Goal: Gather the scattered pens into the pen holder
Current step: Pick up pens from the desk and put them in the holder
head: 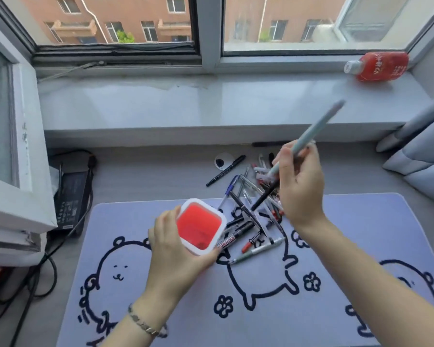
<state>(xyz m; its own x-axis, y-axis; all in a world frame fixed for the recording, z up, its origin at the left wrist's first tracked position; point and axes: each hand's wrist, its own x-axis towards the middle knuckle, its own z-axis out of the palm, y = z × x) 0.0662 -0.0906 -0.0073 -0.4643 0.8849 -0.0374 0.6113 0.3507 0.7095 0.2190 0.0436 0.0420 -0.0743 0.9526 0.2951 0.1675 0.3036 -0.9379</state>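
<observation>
Holder (200,227): red-lined, near-empty, gripped in left hand (176,249) above mat.
Right hand (301,189): fingers pinching two pens (308,136).
Pile (251,209): beside holder on bench.
Tip: drop pens point-down, holder steady.

Left hand (176,249) cupped, right hand (300,189) raised, fingers (286,156) pinched.

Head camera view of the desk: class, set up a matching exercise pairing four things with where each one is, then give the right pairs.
Things:
1. pen holder
2. pale blue pen
3. red bottle
4. whiteboard marker

Places:
A. lying on the windowsill
B. lying on the desk mat beside the holder
C. held in the left hand
D. held in the right hand

Pairs: 1-C, 2-D, 3-A, 4-B
</observation>
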